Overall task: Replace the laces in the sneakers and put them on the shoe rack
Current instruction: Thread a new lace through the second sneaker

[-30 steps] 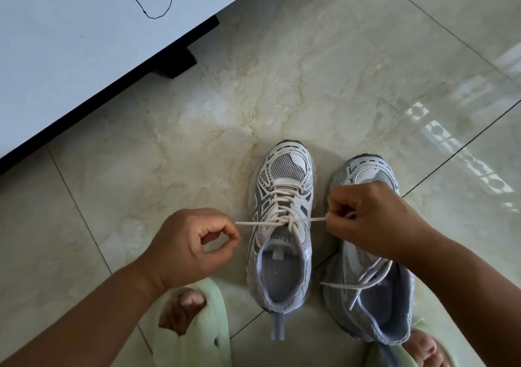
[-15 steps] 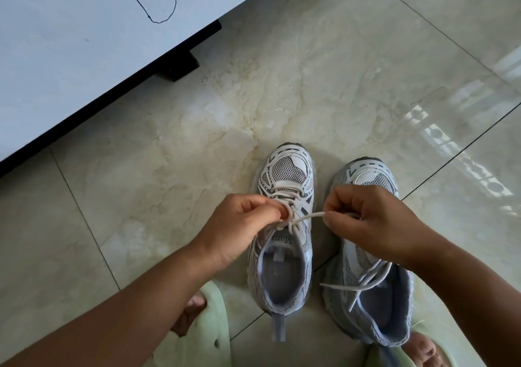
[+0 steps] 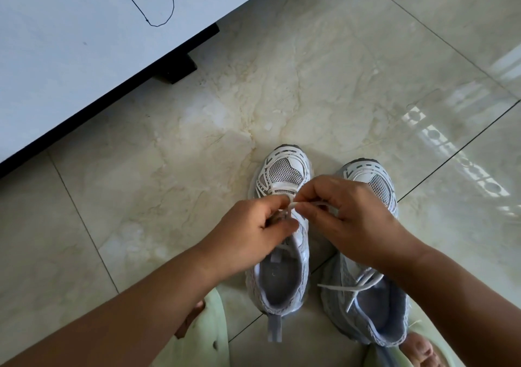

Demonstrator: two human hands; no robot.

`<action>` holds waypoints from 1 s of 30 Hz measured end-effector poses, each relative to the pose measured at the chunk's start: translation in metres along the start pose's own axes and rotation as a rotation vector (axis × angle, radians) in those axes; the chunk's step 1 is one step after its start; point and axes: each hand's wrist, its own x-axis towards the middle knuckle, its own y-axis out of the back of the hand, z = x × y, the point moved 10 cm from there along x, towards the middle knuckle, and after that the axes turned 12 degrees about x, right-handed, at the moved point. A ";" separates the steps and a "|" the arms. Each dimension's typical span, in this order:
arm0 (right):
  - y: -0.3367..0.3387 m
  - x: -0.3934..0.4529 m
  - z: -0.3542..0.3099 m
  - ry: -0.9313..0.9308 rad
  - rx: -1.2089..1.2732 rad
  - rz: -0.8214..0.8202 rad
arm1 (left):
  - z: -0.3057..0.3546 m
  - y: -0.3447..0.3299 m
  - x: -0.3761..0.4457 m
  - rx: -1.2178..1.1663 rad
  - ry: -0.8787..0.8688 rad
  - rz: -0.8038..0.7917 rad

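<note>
Floor: glossy cream marble tiles (image 3: 282,90) with dark grout lines; window light reflects at 3 o'clock.
Furniture: a white cabinet (image 3: 70,42) on a black base fills the 10 to 11 o'clock corner, with a pen-drawn loop on its face; whether it is the shoe rack I cannot tell.
Left sneaker (image 3: 279,276): grey-and-white mesh, at centre, toe toward 12 o'clock, laced, with the white lace (image 3: 293,205) gathered over the tongue.
Right sneaker (image 3: 369,304): just beside the first at 4 o'clock, its lace ends lying loose across the opening, untied.
Left hand (image 3: 253,228): curled over the left sneaker's throat, fingers pinching the lace at its crossing.
Right hand (image 3: 349,217): thumb and forefinger pinching a small bend of the same lace, touching the left hand's fingertips.
Change: a second ago both hands were spread wide, pulling the lace ends taut to either side; now they have closed together above the tongue.
Meaning: the first knot seems snugged down, and the bow is likely being formed.
Remaining: finish this bow, tie the right sneaker, then carry both to the rack.
Feet: pale green slippers (image 3: 205,335) at 6 to 7 o'clock and at 5 o'clock.
</note>
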 end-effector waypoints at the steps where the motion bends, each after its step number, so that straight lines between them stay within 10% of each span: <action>1: -0.003 0.001 -0.002 0.007 0.021 -0.018 | 0.003 0.000 0.001 0.067 -0.025 0.008; 5: -0.006 -0.001 0.016 -0.160 0.257 -0.045 | 0.007 -0.001 0.003 0.082 -0.068 -0.034; 30: -0.031 -0.029 -0.006 0.198 -0.244 -0.160 | -0.028 -0.002 -0.001 -0.627 0.308 -0.038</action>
